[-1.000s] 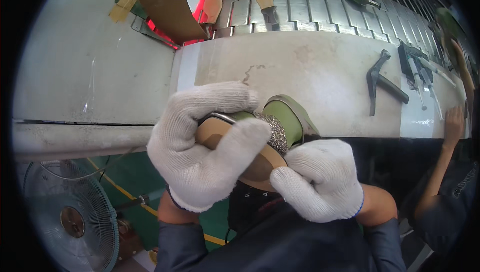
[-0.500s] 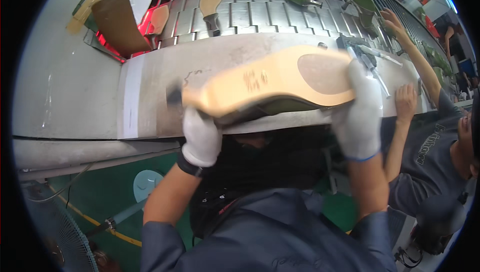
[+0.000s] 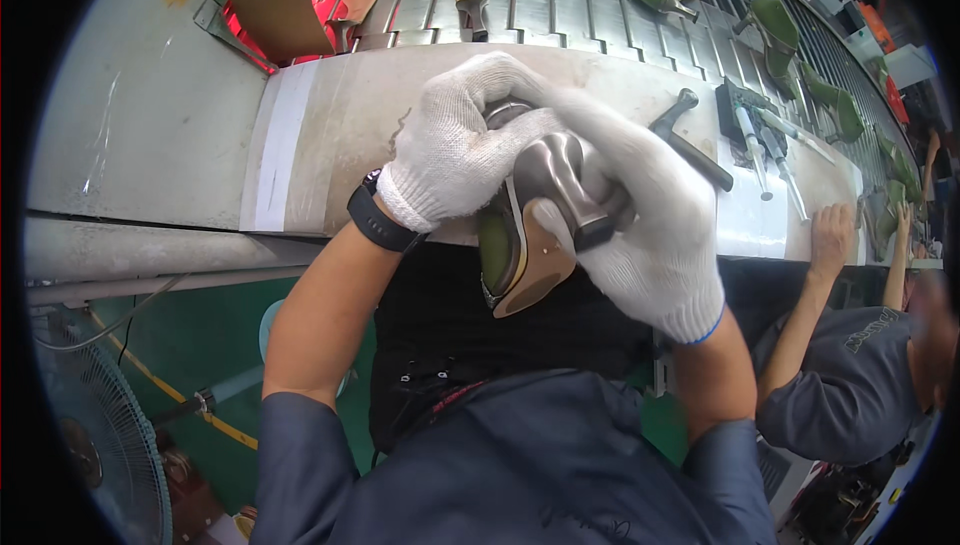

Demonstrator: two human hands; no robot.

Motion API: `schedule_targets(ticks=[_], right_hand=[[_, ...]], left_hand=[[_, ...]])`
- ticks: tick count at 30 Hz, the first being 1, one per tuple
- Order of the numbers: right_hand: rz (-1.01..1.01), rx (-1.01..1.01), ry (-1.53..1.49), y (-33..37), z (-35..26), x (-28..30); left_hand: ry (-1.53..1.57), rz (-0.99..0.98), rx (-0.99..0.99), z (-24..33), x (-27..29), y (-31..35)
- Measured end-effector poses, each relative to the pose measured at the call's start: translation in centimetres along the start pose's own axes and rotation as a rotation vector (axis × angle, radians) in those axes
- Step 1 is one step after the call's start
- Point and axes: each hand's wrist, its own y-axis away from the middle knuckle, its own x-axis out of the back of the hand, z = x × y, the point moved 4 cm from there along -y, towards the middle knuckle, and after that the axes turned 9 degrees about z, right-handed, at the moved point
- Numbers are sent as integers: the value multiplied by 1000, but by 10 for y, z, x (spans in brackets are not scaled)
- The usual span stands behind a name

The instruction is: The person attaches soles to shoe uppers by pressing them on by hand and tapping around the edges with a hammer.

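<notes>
Two-handed, grasps the green shoe (image 3: 496,250), forepart bodyward past the tabletop's near edge (image 3: 315,224), with left hand (image 3: 455,150) alongside, right hand (image 3: 655,215) nearer the heel (image 3: 562,177).

The left hand (image 3: 465,140) and right hand (image 3: 655,210) cover much of the high-heeled shoe (image 3: 538,270) between them, the right also hiding part of the hammer (image 3: 704,162), while the lower left edge crops the fan (image 3: 115,460) and a co-worker's head (image 3: 932,340) blurs at the right rim.
</notes>
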Motion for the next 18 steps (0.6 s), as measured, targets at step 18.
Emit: schedule_targets(ticks=[18], right_hand=[[26,477,264,2,10,-22]], left_hand=[[172,41,29,-20,7,-4]])
